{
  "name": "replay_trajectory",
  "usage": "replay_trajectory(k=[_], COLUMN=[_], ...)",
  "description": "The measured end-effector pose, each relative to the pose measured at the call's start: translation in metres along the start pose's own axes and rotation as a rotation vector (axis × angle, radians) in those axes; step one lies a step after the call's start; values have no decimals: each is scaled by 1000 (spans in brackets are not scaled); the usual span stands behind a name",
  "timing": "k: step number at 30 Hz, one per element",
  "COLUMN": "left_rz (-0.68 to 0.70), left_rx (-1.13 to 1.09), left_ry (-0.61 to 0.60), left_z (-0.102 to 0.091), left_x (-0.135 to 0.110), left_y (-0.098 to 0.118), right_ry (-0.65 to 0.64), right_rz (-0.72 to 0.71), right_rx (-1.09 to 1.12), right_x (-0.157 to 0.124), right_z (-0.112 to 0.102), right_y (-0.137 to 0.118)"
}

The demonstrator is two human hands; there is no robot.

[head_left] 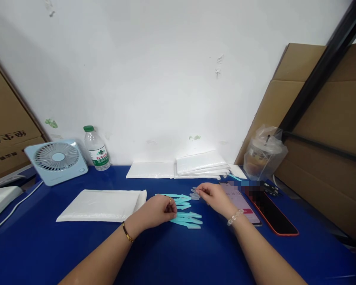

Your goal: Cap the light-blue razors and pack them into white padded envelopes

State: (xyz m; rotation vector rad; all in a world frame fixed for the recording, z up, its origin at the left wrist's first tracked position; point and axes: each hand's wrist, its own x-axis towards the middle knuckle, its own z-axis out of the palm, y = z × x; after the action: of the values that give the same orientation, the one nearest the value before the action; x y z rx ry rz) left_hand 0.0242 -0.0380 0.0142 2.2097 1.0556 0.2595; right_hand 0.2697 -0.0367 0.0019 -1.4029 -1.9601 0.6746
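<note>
Several thin teal strips [187, 219] lie fanned out on the blue table [172, 257], with more teal strips [180, 199] just behind them. My left hand [158, 211] rests curled on the table, its fingertips closed on the near end of the strips. My right hand [211, 196] is beside them on the right, fingers pinched on a small pale grey piece [195, 193]. I wear a ring and bracelet on the left, a bead bracelet on the right.
A white padded envelope [101, 204] lies left of my hands. A stack of white envelopes [200, 163] sits by the wall. A small fan [57, 160] and water bottle [97, 149] stand back left. Two phones [271, 213] and a bagged drink cup [264, 157] are right.
</note>
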Motion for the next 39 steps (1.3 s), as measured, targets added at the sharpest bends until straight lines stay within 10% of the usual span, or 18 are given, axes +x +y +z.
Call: replay_trajectory(k=[13,23,39], left_rz=[-2,33,60], left_rx=[467,444,155], left_ry=[185,263,198], left_z=[8,8,6], left_x=[10,12,7], left_y=[0,-6,1], right_ry=[-29,-99,-235], right_rz=[-29,-23,-103], right_rx=[-463,53,95], right_x=[3,-3,-7], right_z=[7,-8,5], right_y=[9,0,-14])
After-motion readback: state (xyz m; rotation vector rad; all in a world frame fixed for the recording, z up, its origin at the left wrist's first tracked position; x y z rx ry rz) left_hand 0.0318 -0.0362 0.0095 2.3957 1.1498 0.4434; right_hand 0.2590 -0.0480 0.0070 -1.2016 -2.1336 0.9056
